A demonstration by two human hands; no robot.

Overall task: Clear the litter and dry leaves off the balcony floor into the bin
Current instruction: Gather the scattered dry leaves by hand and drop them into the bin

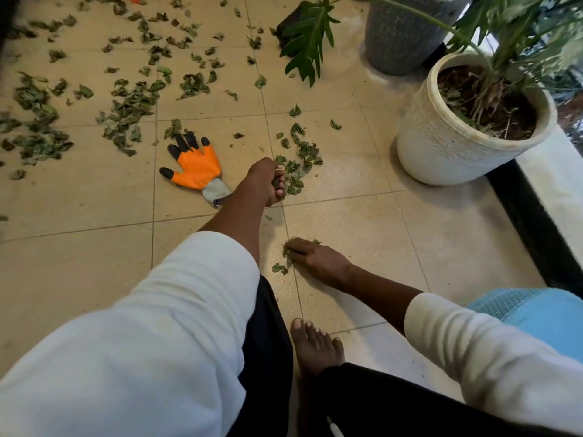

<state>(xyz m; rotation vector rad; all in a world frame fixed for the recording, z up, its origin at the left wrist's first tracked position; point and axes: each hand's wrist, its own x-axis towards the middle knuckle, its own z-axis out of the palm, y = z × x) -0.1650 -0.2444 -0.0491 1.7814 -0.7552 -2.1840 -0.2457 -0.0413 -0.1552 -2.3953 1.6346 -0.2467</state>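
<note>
Leaves (295,171) bunched in left hand (268,181), under right hand (315,258).

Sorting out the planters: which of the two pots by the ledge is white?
The nearer pot, ribbed and white with soil showing inside. The other pot, farther back at the top edge, is grey.

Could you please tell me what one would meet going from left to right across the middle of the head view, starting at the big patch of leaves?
Scattered dry leaves → orange glove → left hand gripping leaves → small leaf pile → white plant pot.
</note>
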